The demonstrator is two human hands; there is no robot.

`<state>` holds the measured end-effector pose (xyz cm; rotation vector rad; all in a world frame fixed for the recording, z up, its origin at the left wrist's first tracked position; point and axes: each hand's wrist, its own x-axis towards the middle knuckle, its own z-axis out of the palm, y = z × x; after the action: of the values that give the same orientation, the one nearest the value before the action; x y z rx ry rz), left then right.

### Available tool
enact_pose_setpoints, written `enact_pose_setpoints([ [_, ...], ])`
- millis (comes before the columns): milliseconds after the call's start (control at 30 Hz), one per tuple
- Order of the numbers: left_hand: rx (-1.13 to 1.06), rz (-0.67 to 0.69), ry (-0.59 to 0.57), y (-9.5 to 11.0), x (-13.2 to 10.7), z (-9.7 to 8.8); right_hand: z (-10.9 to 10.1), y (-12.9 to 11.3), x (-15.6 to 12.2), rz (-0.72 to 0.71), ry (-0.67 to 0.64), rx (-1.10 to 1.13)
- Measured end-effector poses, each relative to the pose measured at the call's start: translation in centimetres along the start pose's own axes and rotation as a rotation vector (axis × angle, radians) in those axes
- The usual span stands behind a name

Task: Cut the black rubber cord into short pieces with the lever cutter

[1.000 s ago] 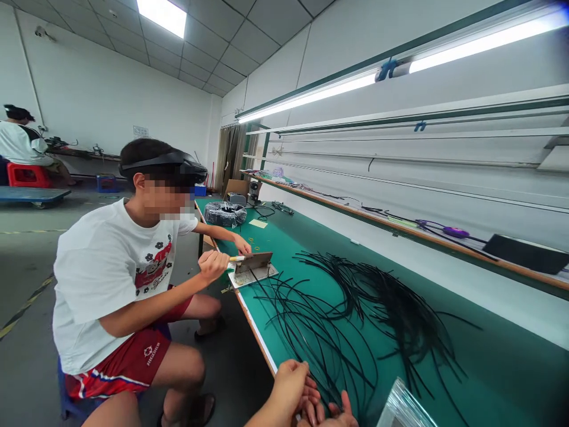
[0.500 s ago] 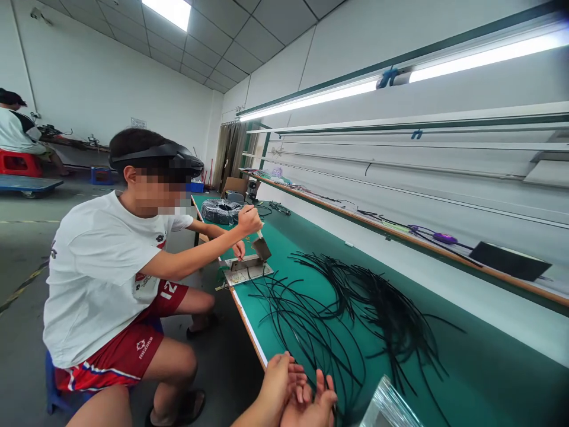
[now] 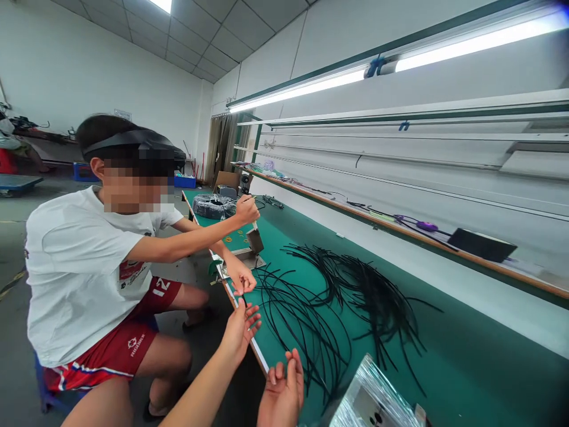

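Note:
My left hand (image 3: pixel 240 335) reaches forward over the table's near edge, fingers apart and slightly curled. Just beyond its thumb, a co-worker's hand (image 3: pixel 239 274) pinches a short black cable end (image 3: pixel 245 300); whether my thumb touches it I cannot tell. Palm up and lower in the view, my right hand (image 3: pixel 282 388) has loosely bent fingers and nothing visible in it. Loose black cables (image 3: pixel 306 320) spread over the green mat to the right of both hands. The co-worker's other fist (image 3: pixel 247 210) grips the handle of a small hinged metal cutter (image 3: pixel 255 242).
A thick bundle of black cables (image 3: pixel 386 296) lies farther right on the green table mat (image 3: pixel 466 356). A plastic-wrapped metal box (image 3: pixel 368 397) stands at the near right. A wrapped cable coil (image 3: pixel 214 206) sits at the far end. Above the table runs a shelf (image 3: pixel 329 198).
My left hand has moved forward and left, away from my right hand, toward the co-worker. The co-worker's lower hand has come from the cutter toward mine with a black cable.

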<state>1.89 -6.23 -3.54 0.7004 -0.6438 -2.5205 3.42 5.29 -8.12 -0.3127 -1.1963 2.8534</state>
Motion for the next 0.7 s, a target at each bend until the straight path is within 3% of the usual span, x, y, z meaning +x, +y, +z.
enact_pose_setpoints([
  [200,0.131,0.076,-0.016,-0.5,-0.4,0.0,-0.5,1.9,0.5,0.017,0.006,-0.138],
  [300,0.300,0.159,-0.022,-2.4,-2.1,-0.1,-0.2,2.0,0.5,0.057,-0.074,-0.274],
  [400,0.377,0.141,-0.012,-5.0,-3.6,-0.2,-0.1,1.8,0.5,0.059,-0.154,-0.419],
  [567,0.372,0.134,-0.182,-8.1,-4.4,-0.9,-1.8,1.7,2.3,-0.061,-0.052,-0.403],
  [633,0.402,0.111,-0.231,-8.4,-4.1,-1.0,-3.2,1.9,3.5,-0.088,0.005,-0.343],
  [700,0.389,0.064,-0.195,-7.9,-3.6,-0.7,-4.7,2.3,4.7,-0.092,0.114,-0.308],
])
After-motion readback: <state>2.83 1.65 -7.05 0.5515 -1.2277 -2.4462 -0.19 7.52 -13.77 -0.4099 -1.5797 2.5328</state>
